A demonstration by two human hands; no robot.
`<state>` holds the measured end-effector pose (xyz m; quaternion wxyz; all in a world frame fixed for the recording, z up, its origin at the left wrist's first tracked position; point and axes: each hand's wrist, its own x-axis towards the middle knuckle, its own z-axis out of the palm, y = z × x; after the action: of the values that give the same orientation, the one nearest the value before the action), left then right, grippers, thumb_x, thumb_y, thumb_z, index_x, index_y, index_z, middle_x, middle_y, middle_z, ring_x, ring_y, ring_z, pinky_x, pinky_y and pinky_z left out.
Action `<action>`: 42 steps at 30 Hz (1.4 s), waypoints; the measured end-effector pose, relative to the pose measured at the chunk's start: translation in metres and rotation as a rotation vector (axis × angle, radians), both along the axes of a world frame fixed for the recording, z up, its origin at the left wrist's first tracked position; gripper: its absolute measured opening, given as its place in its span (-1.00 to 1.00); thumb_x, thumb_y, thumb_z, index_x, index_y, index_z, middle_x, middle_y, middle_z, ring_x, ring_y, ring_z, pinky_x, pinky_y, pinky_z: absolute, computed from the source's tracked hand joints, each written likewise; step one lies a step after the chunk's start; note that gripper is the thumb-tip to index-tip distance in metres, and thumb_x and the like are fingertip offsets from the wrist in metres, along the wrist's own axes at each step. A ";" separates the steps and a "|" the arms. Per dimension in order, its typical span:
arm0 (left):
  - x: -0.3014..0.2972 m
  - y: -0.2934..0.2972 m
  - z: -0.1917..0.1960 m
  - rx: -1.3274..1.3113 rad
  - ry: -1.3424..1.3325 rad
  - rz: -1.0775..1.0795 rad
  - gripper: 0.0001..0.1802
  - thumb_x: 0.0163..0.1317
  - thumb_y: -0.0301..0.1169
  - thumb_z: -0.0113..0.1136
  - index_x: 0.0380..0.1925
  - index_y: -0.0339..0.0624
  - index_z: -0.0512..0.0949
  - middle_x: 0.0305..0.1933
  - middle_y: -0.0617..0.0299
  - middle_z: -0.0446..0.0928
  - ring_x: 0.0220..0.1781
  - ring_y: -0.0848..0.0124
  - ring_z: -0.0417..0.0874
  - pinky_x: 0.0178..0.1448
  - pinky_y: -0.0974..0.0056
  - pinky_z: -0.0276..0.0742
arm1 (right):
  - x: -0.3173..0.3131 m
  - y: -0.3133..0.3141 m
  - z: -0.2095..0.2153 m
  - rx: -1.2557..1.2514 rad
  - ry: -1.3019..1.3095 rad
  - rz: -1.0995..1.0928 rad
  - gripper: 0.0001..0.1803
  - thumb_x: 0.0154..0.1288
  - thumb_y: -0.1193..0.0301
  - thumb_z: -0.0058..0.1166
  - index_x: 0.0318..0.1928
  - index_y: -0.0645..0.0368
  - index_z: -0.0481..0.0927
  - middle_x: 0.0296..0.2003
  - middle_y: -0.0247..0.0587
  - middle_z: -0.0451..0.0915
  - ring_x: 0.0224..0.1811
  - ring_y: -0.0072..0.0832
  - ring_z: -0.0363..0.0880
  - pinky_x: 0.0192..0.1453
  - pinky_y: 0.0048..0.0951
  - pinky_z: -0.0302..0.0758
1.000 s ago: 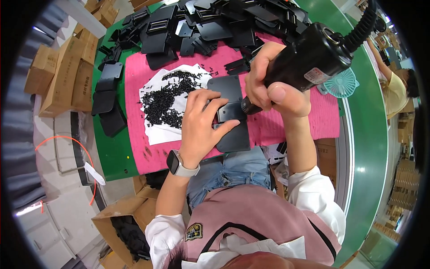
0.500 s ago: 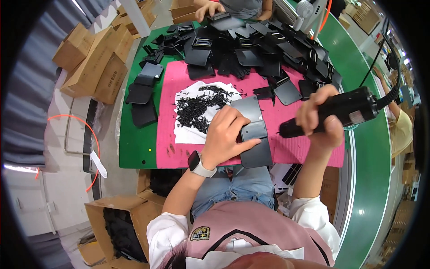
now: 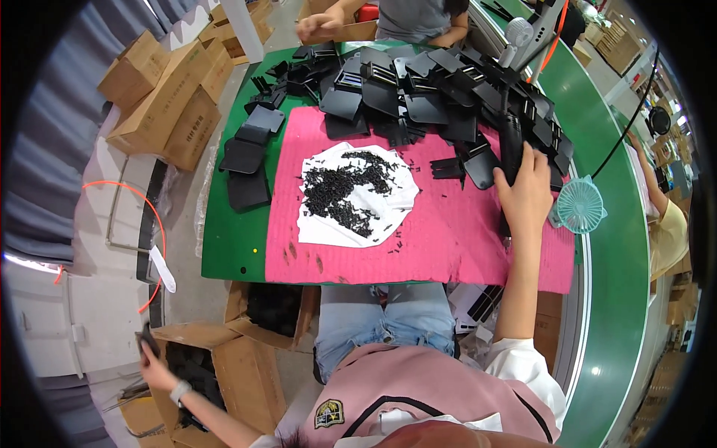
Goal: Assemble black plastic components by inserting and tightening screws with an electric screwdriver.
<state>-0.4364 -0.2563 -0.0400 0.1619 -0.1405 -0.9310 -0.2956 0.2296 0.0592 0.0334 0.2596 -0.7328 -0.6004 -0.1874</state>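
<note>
My right hand (image 3: 529, 190) is wrapped round a black electric screwdriver (image 3: 511, 145) at the right side of the pink mat (image 3: 463, 246). Far out to the lower left, my left hand (image 3: 155, 372) grips a black plate (image 3: 149, 343), seen nearly edge-on, beside an open cardboard box (image 3: 250, 373). Small black screws (image 3: 332, 194) lie heaped on a white cloth (image 3: 396, 213) in the middle of the mat. Behind them, black plates with metal brackets (image 3: 426, 108) are piled across the table.
A small mint-green fan (image 3: 580, 205) stands at the mat's right edge. Across the table sits another person, one hand (image 3: 320, 27) raised at the far side. Stacked cartons (image 3: 160, 97) fill the left side. A second open box (image 3: 284, 332) stands under the table's front edge.
My left hand has left the mat and swung down left, holding a black plate. The plate on the mat is gone. My right hand has moved the screwdriver back, turning it lengthwise.
</note>
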 end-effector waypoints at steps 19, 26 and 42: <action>0.203 0.235 0.035 0.610 -0.248 -0.957 -0.79 0.26 -0.47 0.14 -0.15 -0.36 0.56 -0.19 0.17 0.59 -0.20 0.41 0.61 -0.08 0.37 0.52 | -0.115 0.142 -0.021 0.273 -0.027 0.591 -0.49 0.11 0.43 0.16 0.11 0.26 0.43 -0.05 -0.11 0.54 0.03 -0.23 0.53 -0.06 -0.30 0.56; 0.357 0.336 0.082 0.577 -1.374 -1.657 -0.34 0.44 0.06 -0.25 0.17 -0.38 0.27 -0.06 0.03 0.54 -0.07 0.27 0.64 -0.07 0.24 0.60 | -0.119 0.048 0.025 0.408 -0.238 0.951 -0.48 0.00 0.46 0.05 0.08 0.24 0.47 0.04 -0.08 0.53 0.05 -0.17 0.53 0.01 -0.26 0.53; 0.362 0.377 0.056 0.753 -1.266 -1.562 -0.74 0.28 -0.44 0.15 -0.05 -0.28 0.53 -0.14 0.29 0.58 -0.12 0.57 0.54 -0.06 0.45 0.42 | -0.109 0.095 -0.021 -0.205 -0.075 0.637 -0.51 -0.01 0.19 0.32 -0.07 0.11 0.55 -0.20 -0.09 0.49 -0.38 -0.13 0.62 -0.29 -0.20 0.56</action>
<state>-0.0741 0.1205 0.0156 -0.5508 -0.4591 -0.3471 -0.6044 0.1207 0.1540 0.0126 0.2078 -0.5232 -0.8242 -0.0622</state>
